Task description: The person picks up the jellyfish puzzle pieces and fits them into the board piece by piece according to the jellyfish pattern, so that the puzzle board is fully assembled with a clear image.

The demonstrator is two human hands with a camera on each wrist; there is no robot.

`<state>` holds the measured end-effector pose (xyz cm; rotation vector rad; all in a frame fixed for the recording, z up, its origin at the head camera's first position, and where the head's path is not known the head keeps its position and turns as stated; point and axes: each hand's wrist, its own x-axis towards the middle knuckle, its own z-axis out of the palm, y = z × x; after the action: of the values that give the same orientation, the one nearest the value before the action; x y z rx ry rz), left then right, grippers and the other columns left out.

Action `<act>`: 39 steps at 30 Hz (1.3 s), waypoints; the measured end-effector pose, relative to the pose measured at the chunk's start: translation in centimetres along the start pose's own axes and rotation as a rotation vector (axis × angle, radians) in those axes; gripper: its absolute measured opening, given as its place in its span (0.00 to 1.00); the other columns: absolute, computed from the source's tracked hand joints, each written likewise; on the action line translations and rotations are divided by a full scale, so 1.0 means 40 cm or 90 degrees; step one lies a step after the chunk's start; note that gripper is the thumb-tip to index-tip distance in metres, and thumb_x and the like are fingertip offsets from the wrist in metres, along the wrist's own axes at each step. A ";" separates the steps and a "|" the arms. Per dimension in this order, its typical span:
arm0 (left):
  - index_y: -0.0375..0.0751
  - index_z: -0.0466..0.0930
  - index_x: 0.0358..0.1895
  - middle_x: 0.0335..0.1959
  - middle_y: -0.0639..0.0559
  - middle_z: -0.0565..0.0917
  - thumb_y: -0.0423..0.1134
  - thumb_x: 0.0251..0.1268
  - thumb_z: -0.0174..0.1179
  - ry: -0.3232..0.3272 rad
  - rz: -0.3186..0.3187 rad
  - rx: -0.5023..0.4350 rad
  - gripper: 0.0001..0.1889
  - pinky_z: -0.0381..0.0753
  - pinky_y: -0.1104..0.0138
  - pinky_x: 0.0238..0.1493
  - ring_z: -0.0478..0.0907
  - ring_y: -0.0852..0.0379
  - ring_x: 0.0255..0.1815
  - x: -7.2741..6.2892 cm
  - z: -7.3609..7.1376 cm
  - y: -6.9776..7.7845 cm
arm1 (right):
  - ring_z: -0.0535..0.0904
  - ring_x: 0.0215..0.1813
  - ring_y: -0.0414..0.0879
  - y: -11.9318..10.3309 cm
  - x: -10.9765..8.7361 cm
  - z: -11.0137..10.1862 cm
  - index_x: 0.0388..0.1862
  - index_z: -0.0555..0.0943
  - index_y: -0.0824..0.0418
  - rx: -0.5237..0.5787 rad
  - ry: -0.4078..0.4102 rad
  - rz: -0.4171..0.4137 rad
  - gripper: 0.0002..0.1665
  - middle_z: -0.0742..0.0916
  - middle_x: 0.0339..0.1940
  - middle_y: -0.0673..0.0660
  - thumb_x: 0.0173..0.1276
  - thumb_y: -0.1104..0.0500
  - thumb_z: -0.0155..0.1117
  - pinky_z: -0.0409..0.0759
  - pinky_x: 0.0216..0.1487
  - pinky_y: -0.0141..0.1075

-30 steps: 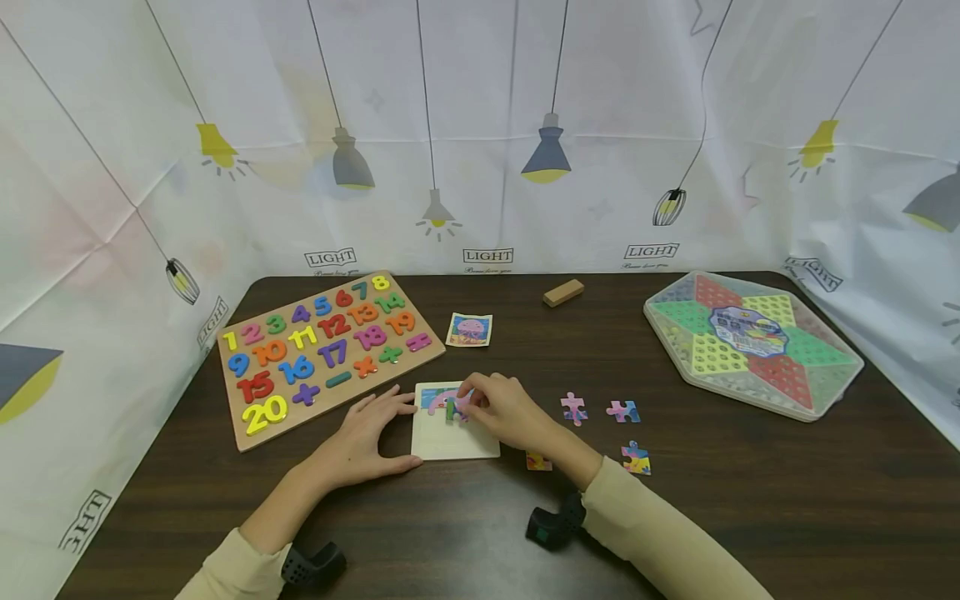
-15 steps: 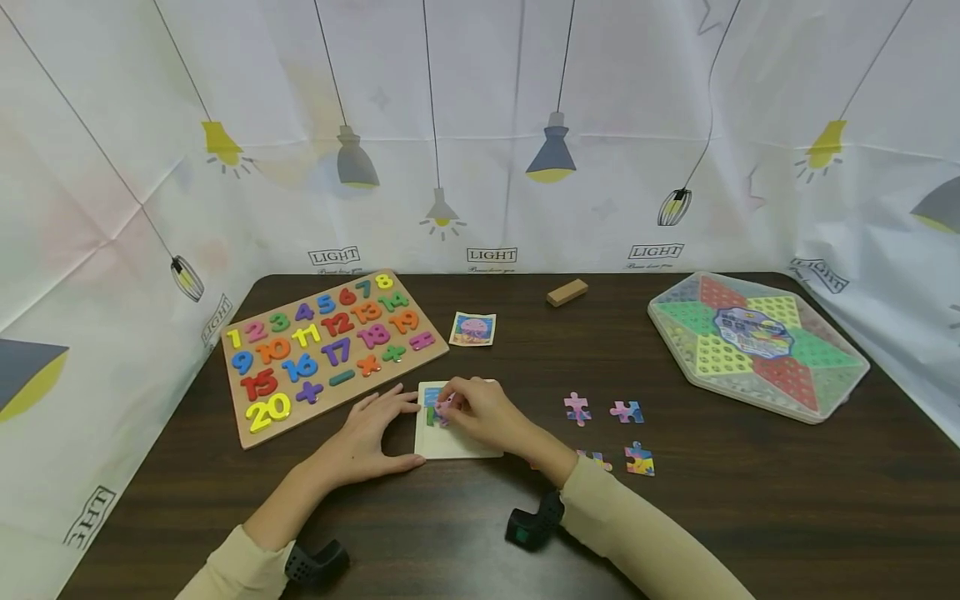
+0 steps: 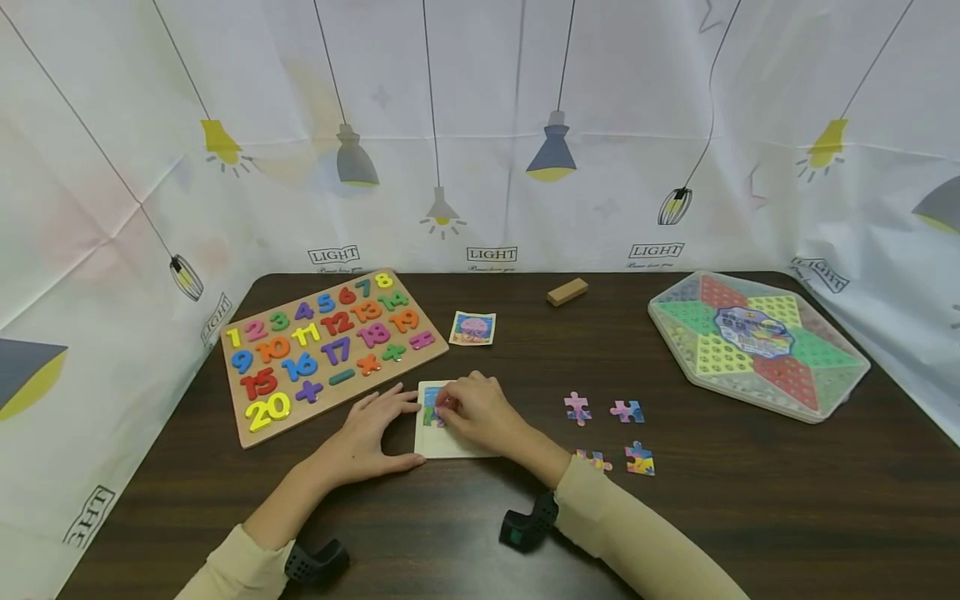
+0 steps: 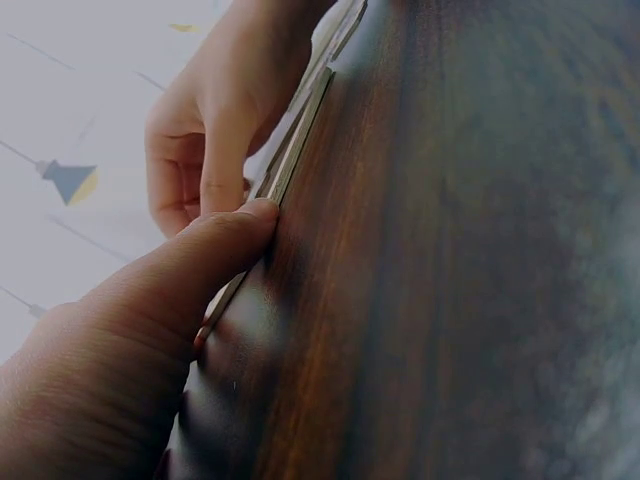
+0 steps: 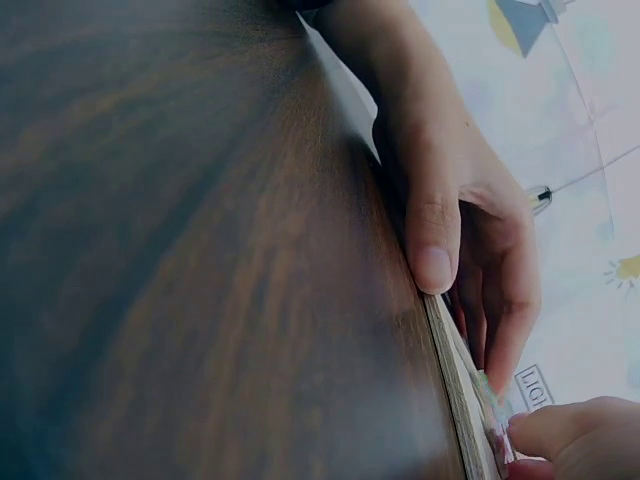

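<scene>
Number board and hexagonal box

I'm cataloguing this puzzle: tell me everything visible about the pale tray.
The pale tray is a cream, roughly square board, apparently wood or card, lying flat on the dark table. Blue printing shows in its far left corner; its near part is bare. The left hand touches its left edge and near left corner. The right hand hides its middle and far right, pinching a puzzle piece; whether it's seated is unclear.

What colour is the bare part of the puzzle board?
Cream. The puzzle board shows best in the head view.
</scene>
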<state>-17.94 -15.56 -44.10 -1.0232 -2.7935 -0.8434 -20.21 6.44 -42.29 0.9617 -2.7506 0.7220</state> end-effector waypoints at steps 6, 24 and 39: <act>0.44 0.71 0.60 0.64 0.49 0.68 0.63 0.48 0.62 0.003 0.004 0.013 0.38 0.48 0.45 0.64 0.53 0.47 0.70 0.000 0.001 0.000 | 0.69 0.36 0.42 -0.003 0.001 0.007 0.33 0.83 0.53 -0.001 0.012 -0.015 0.04 0.81 0.28 0.46 0.61 0.55 0.64 0.64 0.37 0.37; 0.43 0.70 0.60 0.64 0.48 0.68 0.64 0.49 0.61 -0.002 0.004 0.017 0.38 0.49 0.44 0.64 0.53 0.47 0.70 0.001 0.000 0.003 | 0.67 0.31 0.40 0.001 -0.005 0.016 0.27 0.82 0.51 0.010 0.073 0.010 0.05 0.82 0.25 0.44 0.56 0.52 0.69 0.61 0.33 0.35; 0.44 0.70 0.61 0.64 0.50 0.68 0.64 0.49 0.61 -0.008 -0.010 0.011 0.38 0.48 0.45 0.64 0.52 0.48 0.70 0.000 0.001 0.000 | 0.67 0.30 0.38 -0.002 -0.002 0.013 0.26 0.85 0.44 -0.060 0.060 0.026 0.04 0.82 0.26 0.41 0.56 0.48 0.68 0.60 0.33 0.35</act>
<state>-17.94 -15.54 -44.15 -1.0088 -2.8179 -0.8156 -20.07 6.18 -42.73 0.8325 -2.7026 0.6209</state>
